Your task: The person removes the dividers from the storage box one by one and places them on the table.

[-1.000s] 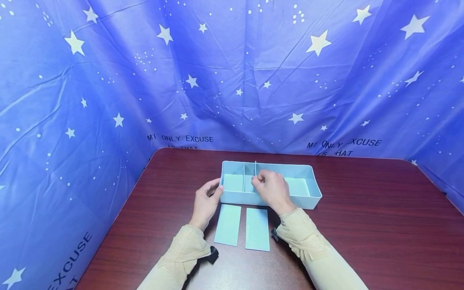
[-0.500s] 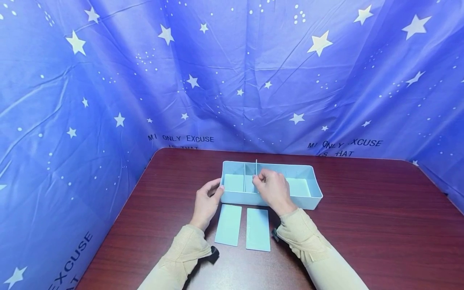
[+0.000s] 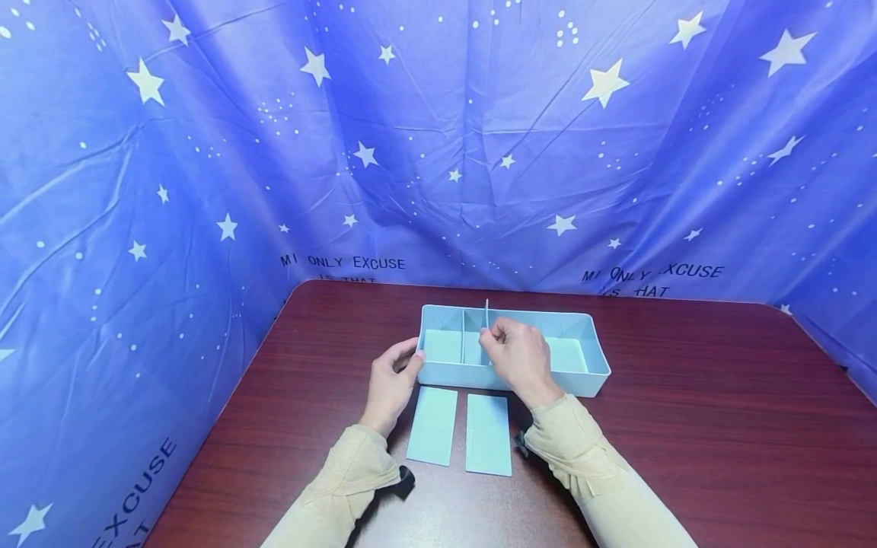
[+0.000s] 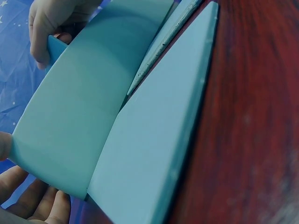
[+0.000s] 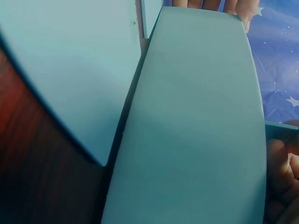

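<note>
A long pale blue box [image 3: 452,373] stands on the table in the head view. One thin divider [image 3: 463,335] is upright inside it, left of centre. My left hand [image 3: 390,384] holds the box's left end, thumb at the front rim and fingers against the end wall. My right hand [image 3: 521,358] reaches over the front wall and pinches a second divider [image 3: 487,312], whose top stands above the back rim. Its lower part is partly hidden by the hand. In the right wrist view, a corner of that divider [image 5: 280,126] shows above the curled fingers [image 5: 278,163].
Two flat pale blue panels, a left panel [image 3: 432,426] and a right panel [image 3: 489,434], lie side by side before the box, between the forearms. The dark red wooden table [image 3: 719,426] is backed by a blue star-print curtain [image 3: 438,137].
The divider in my right hand has risen slightly, its top now further above the back rim. My left hand and the box keep their places, and the panels have not moved.
</note>
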Demonstrator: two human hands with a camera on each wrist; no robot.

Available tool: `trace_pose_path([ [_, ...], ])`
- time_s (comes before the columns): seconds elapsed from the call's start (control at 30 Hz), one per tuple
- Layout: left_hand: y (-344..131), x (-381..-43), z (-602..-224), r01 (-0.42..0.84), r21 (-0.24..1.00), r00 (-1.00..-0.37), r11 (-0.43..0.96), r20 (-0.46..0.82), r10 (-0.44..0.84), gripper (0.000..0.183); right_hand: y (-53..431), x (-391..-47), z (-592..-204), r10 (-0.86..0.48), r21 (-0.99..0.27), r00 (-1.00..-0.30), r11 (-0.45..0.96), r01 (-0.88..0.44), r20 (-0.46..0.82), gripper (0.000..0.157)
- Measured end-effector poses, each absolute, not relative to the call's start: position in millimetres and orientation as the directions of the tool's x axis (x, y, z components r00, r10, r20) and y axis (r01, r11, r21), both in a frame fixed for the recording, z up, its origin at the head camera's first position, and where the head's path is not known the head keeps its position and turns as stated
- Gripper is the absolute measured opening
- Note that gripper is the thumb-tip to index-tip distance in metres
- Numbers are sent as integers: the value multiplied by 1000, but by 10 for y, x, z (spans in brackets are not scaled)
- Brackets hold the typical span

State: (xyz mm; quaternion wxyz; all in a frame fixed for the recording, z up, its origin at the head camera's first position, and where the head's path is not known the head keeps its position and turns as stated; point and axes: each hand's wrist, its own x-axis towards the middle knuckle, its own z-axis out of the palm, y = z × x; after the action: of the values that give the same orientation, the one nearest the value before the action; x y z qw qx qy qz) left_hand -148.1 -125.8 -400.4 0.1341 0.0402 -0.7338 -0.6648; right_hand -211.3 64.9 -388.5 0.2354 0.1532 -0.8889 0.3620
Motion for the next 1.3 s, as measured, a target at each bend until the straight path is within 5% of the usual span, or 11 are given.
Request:
trace_pose_path([
  [1.3,-1261,-1465,-3982,118,986,-961,114,142,-236,31,734,-2112,-3754,-93,-540,-752,639,-548,653,22],
])
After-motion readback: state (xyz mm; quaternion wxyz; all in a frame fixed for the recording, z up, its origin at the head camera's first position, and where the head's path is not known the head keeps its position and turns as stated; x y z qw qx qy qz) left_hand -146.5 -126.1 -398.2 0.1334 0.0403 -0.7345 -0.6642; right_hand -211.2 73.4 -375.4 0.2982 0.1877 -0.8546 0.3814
